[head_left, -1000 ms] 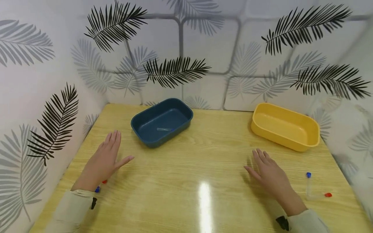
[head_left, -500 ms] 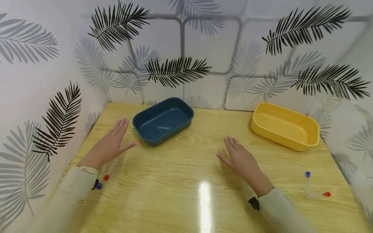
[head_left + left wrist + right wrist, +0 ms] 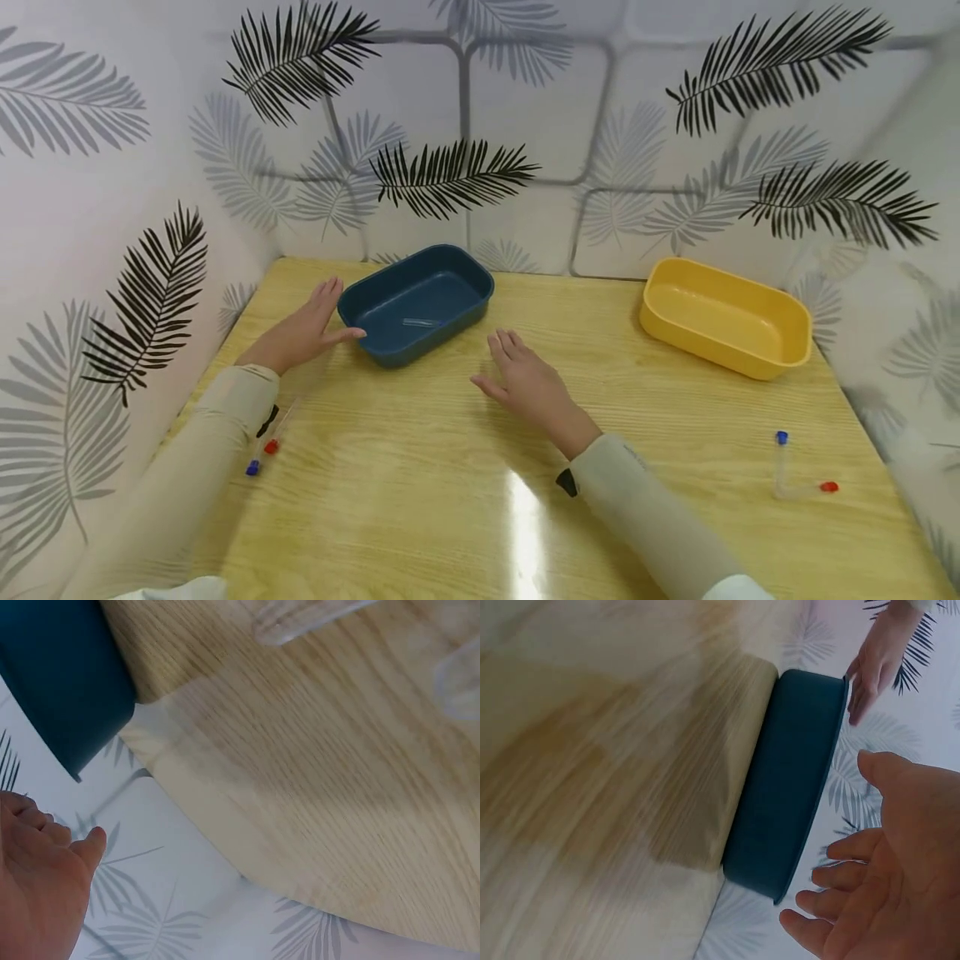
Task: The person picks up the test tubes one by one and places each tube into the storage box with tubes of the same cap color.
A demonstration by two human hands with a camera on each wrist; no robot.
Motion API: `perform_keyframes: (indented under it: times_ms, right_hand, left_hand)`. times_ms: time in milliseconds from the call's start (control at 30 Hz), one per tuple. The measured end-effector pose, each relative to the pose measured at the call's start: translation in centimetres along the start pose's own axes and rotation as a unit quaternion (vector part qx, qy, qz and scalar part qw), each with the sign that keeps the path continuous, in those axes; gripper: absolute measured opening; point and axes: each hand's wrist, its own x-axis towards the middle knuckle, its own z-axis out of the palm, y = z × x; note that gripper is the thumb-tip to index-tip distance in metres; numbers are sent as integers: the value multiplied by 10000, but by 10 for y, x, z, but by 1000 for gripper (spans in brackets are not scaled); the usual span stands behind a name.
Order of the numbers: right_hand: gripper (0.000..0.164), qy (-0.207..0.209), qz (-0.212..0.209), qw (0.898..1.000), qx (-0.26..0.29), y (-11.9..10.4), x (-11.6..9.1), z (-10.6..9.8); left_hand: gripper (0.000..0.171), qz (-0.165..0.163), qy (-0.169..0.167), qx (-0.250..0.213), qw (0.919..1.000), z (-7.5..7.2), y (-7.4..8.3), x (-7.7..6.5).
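Observation:
My left hand [image 3: 303, 329] hovers at the left end of a dark blue plastic bin [image 3: 405, 292], fingers straight, thumb extended over the near rim in the head view. Inside the bin lies a small clear tube [image 3: 421, 322]. Off the bin's near right corner is my right hand [image 3: 532, 387], fingers extended, holding nothing. The right wrist view shows this right hand [image 3: 900, 862] beside the bin's side wall [image 3: 787, 787], with the left hand [image 3: 881, 664] at the far end. In the left wrist view the left hand [image 3: 45, 870] is near the bin wall [image 3: 67, 682].
A yellow bin [image 3: 720, 317] stands at the back right. Two clear tubes, with a blue cap [image 3: 252, 467] and a red cap [image 3: 272, 447], lie by the left forearm. Two similar tubes, with blue [image 3: 782, 437] and red [image 3: 828, 487] caps, lie at the right.
My left hand has moved forward and right to the blue bin's end. My right hand has swept left from near the yellow bin toward the blue one. The bins stay in place.

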Motion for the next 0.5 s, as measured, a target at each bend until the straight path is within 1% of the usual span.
perform_keyframes:
  times_ms: [100, 200, 333, 500]
  right_hand:
    - [73, -96, -153, 9997, -166, -15, 16, 7]
    - [74, -229, -276, 9992, -176, -32, 29, 13]
    - [76, -410, -342, 9984, -180, -52, 43, 18]
    - [76, -474, -308, 9971, -501, -66, 56, 25]
  left_hand:
    - [91, -70, 38, 118, 9999, -2, -3, 14]
    - [87, -150, 47, 330, 9993, -2, -4, 26]
    - [87, -152, 14, 547, 9984, 1, 3, 40]
    - [91, -120, -27, 834, 9964, 6, 10, 56]
